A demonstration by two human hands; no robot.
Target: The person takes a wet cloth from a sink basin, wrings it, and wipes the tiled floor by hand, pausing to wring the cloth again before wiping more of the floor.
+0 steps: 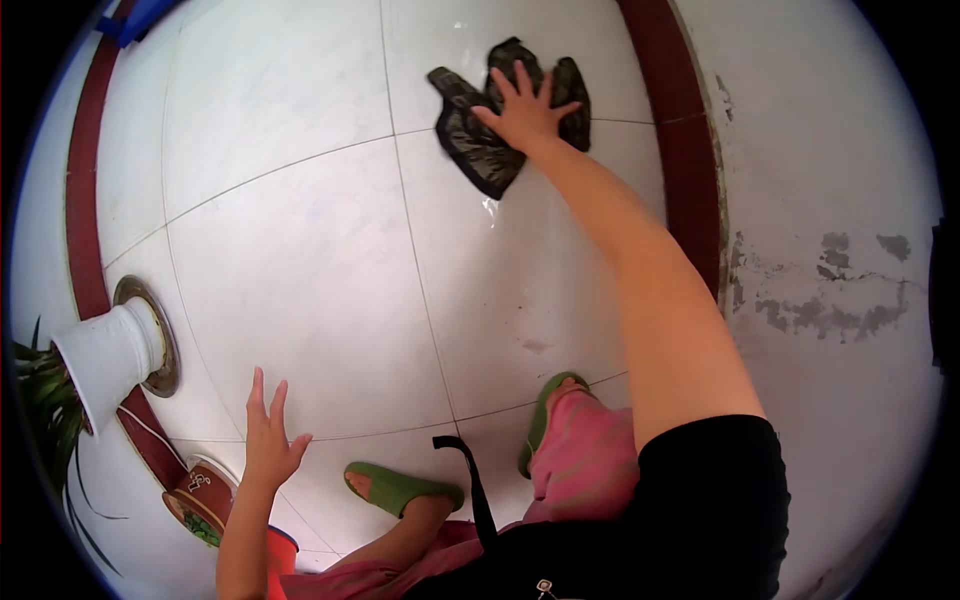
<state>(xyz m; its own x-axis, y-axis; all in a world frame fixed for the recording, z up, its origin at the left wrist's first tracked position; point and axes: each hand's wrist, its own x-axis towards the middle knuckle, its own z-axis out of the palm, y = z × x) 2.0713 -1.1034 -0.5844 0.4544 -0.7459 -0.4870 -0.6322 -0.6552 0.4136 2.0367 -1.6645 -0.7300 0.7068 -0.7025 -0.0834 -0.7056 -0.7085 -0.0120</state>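
Observation:
My right hand (528, 115) lies flat with spread fingers on a dark, black-edged patterned cloth (480, 145). The cloth is crumpled on the pale tiled floor (290, 270), near the dark red border along the right wall. Wet, shiny spots show on the tiles just above and below it. My left hand (270, 440) is held out at the lower left with its fingers apart. It holds nothing and appears to be above the floor, nearest to the brown pot.
A white planter (110, 355) with long-leaved greenery stands at the left on a round base (165, 340). Below it are a brown pot (205, 495) and an orange-red container (280, 560). Green slippers (405, 487) are on my feet. The right wall (810, 200) has peeling patches.

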